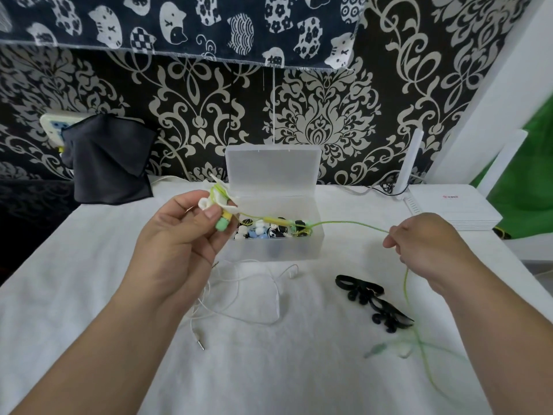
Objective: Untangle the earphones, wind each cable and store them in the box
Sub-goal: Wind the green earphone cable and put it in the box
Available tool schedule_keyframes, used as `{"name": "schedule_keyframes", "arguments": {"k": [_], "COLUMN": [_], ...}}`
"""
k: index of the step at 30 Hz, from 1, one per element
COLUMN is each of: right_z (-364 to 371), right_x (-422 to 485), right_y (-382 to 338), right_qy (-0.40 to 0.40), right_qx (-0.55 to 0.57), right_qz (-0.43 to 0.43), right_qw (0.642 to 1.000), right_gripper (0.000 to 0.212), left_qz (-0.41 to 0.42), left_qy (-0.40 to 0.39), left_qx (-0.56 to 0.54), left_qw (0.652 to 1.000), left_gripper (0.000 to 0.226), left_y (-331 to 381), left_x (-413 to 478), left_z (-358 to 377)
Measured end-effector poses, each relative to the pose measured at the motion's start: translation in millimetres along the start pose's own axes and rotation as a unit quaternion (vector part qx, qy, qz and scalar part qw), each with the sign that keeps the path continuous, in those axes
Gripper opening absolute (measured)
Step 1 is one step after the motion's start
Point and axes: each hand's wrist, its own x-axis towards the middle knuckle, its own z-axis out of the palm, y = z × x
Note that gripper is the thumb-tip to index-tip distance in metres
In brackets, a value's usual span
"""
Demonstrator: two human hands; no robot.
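Both hands pinching the green earphones (276, 220), cable (359, 224) stretched between
left hand (179, 235) has the buds (222, 226) by the open box (275, 250) near the table's (119, 295) back edge, right hand (431, 250) pinches the cable toward the right edge

Both hands raised, left (182, 232) and right (425, 244), fingers pinched.

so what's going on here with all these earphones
A person is working on the green earphones: the left hand grips the earbud end, the right hand pinches the cable, stretched between them near the open clear box. White earphones lie loose and black earphones lie bunched on the white cloth, not yet boxed.
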Motion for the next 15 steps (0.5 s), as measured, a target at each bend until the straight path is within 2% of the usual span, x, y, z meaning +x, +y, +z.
{"name": "schedule_keyframes", "arguments": {"k": [3,5,8,10,11,13,15], "right_z": [-6.5,-10.4,-13.5,-12.6,-11.2,-7.3,-1.2], "right_x": [-1.6,-8.6,-21.7,-25.7,-26.1,-24.0,-18.6], "right_y": [-1.5,-7.4,-22.0,-26.4,-27.4,-26.0,-20.3], "right_qy": [-0.019,-0.084,-0.210,-0.214,-0.183,-0.088,0.004], "right_qx": [0.024,0.118,0.319,0.345,0.313,0.172,0.007], "right_qz": [-0.006,-0.012,0.000,-0.010,-0.019,-0.047,-0.073], "right_qw": [1.000,0.989,0.924,0.914,0.932,0.980,0.997], "right_gripper": [0.040,0.039,0.036,0.042,0.046,0.054,0.047], "left_qz": [0.014,0.030,0.026,0.014,0.010,0.003,-0.010], "left_qy": [0.004,0.009,-0.002,-0.011,-0.013,-0.022,-0.039], "left_qx": [0.024,0.072,0.113,0.112,0.111,0.105,0.094], "left_qw": [1.000,0.997,0.993,0.994,0.994,0.994,0.995], "left_gripper": [0.018,0.020,0.021,0.021,0.021,0.022,0.022], "left_y": [2.1,0.8,-3.7,-6.7,-7.8,-9.4,-10.1], "left_x": [0.8,0.7,-2.0,-4.2,-5.1,-6.6,-8.5], "left_z": [-2.2,-2.6,-0.4,2.5,3.6,5.2,6.6]}}
